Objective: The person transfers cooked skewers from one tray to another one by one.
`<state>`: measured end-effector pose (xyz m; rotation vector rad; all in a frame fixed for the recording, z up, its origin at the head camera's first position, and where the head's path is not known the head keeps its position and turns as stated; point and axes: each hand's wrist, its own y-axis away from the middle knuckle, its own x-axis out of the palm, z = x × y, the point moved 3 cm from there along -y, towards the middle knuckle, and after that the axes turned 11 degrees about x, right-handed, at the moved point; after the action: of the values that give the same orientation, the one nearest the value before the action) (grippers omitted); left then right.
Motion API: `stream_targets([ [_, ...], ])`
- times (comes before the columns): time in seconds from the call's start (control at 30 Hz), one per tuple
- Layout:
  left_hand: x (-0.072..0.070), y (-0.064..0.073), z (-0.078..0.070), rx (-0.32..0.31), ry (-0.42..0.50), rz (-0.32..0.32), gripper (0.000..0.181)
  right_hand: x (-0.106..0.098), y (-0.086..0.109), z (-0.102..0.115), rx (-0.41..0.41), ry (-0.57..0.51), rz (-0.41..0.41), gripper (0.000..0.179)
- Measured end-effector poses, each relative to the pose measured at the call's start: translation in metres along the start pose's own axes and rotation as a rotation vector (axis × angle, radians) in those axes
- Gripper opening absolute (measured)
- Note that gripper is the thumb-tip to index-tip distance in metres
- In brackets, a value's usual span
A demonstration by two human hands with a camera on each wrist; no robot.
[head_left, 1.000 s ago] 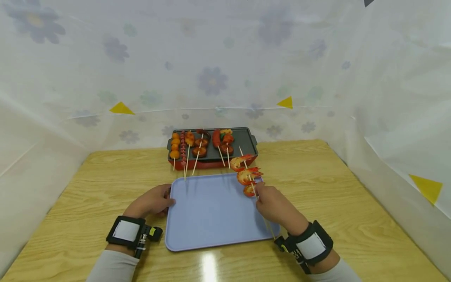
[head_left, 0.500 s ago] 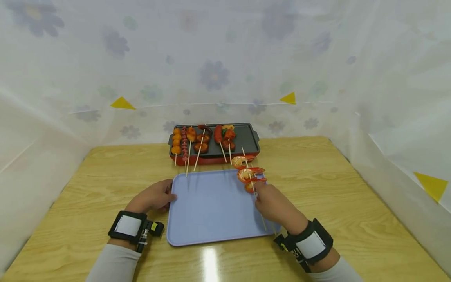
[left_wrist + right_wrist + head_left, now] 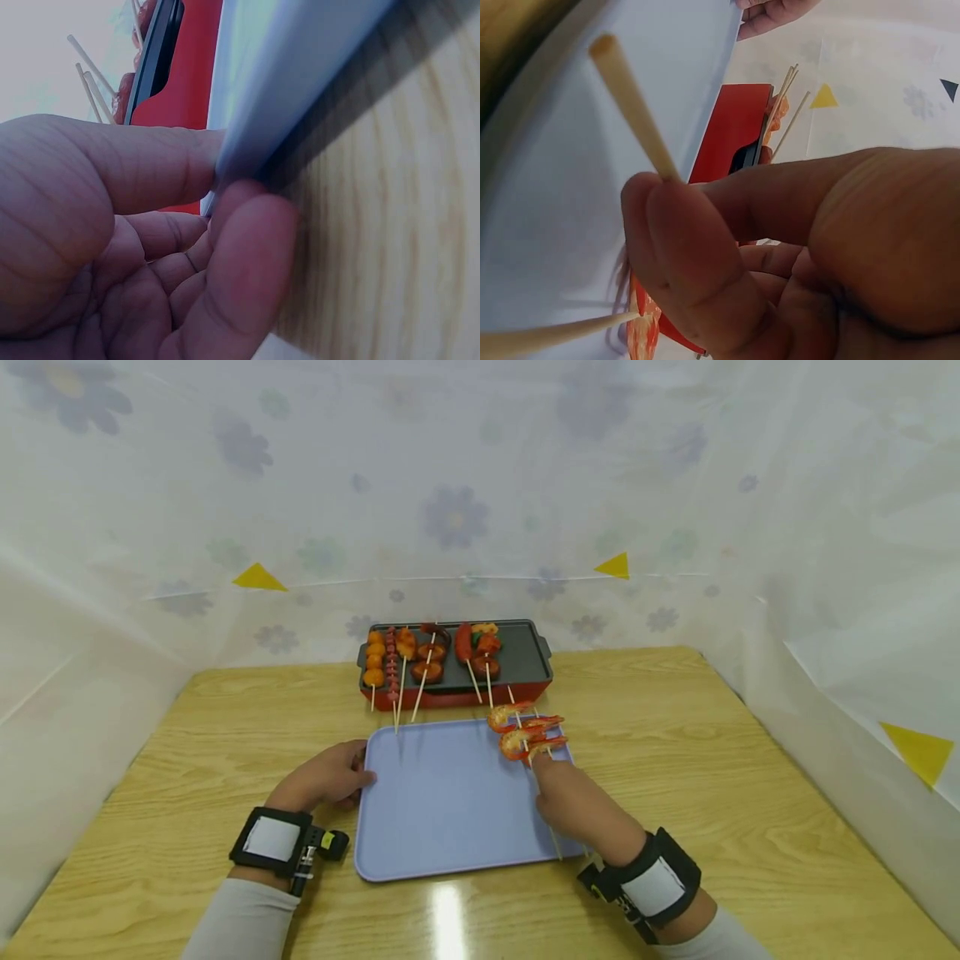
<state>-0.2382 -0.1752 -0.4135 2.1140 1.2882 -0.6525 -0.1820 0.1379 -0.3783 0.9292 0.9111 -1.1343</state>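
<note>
At the tray's left edge, my left hand [image 3: 326,777] grips the rim of the pale blue tray [image 3: 450,810], thumb and fingers closed on it in the left wrist view. My right hand [image 3: 585,806], over the tray's right side, pinches the thin wooden stick [image 3: 634,112] of a shrimp skewer [image 3: 516,743]. Orange-red shrimp lie beyond the fingertips, over the tray's far right corner. A second skewer stick [image 3: 562,336] shows beside it in the right wrist view, running to a shrimp [image 3: 643,319]; the hand covers part of this skewer in the head view.
Behind the tray stands a red and black tabletop grill [image 3: 521,652]. Several skewers lie on it, including orange balls [image 3: 374,658], a sausage [image 3: 463,643] and brown round slices [image 3: 427,672], sticks overhanging the front. Flowered sheeting [image 3: 457,518] encloses the wooden table [image 3: 645,718].
My right hand has moved slightly left and toward me with the shrimp skewer, so the two skewers' sticks now show farther apart. My left hand stays on the tray's edge.
</note>
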Motion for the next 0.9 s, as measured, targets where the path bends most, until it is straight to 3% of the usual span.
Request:
stream_targets([
  [0.33, -0.001, 0.002, -0.001, 0.014, 0.026, -0.001, 0.039, 0.006, 0.003, 0.002, -0.023, 0.023, 0.014, 0.042],
  [0.77, 0.000, 0.002, -0.001, 0.015, 0.028, 0.001, 0.038, 0.014, -0.001, -0.001, -0.022, 0.075, 0.003, 0.033],
  [0.9, 0.000, 0.002, -0.001, 0.020, 0.026, -0.001, 0.036, 0.014, -0.002, -0.001, -0.017, 0.079, 0.018, 0.019],
])
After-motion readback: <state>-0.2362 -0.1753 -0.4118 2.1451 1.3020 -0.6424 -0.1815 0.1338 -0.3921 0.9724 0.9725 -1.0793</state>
